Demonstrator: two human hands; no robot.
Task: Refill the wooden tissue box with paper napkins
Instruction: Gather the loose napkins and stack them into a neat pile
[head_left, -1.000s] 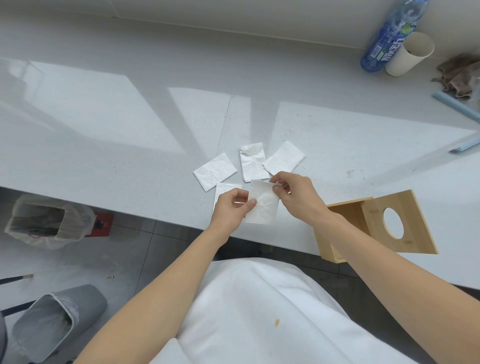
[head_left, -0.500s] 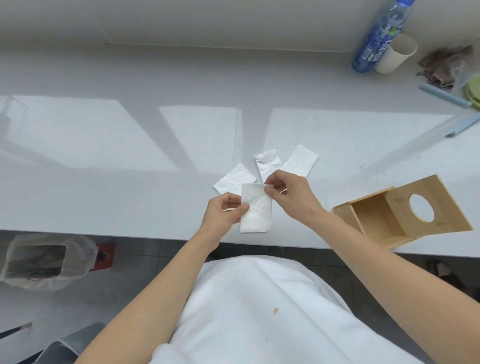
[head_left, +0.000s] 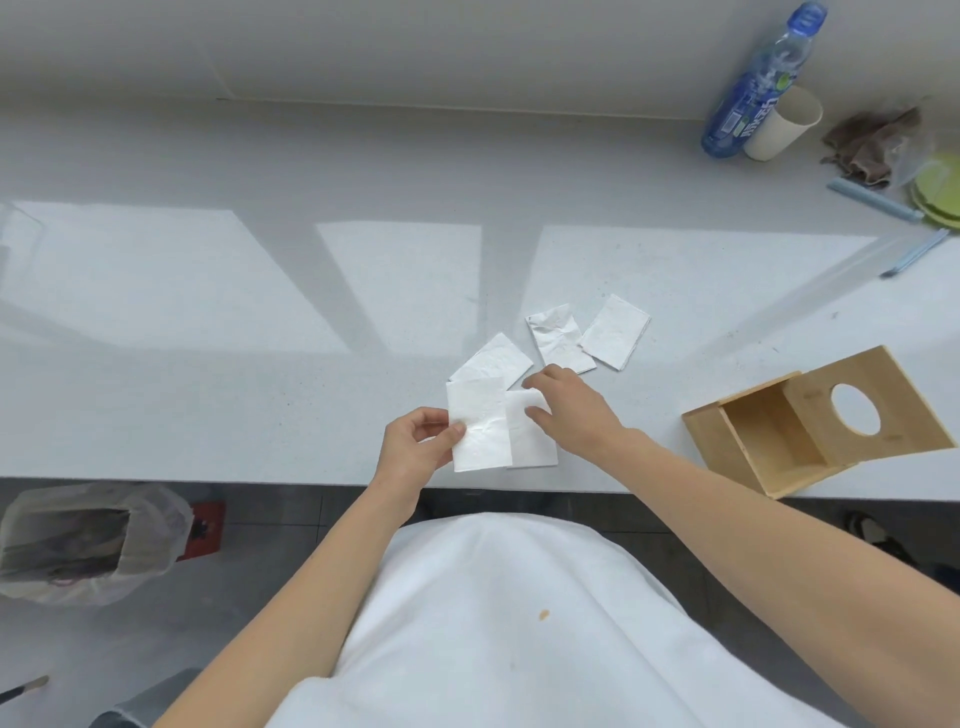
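Observation:
My left hand (head_left: 415, 447) pinches a folded white napkin (head_left: 478, 423) by its left edge, just above the counter's front edge. My right hand (head_left: 569, 410) reaches over a second napkin (head_left: 530, 441) lying flat beside it, fingertips on its upper part. Three more napkins lie behind on the counter: one flat (head_left: 493, 361), one crumpled (head_left: 558, 340), one to the right (head_left: 615, 332). The wooden tissue box (head_left: 779, 447) lies on its side at the right, open end facing me, with a round hole (head_left: 855, 409) in its lifted panel.
A blue water bottle (head_left: 753, 88) and a paper cup (head_left: 782, 124) stand at the back right, with a brown cloth (head_left: 872, 148), green plates (head_left: 940, 189) and blue sticks (head_left: 875, 200) beside them. Below the grey counter (head_left: 260, 364), a lined bin (head_left: 88, 540) stands on the floor.
My right hand let go of the held napkin and dropped onto the napkin lying on the counter. My left hand shifted the held napkin slightly left.

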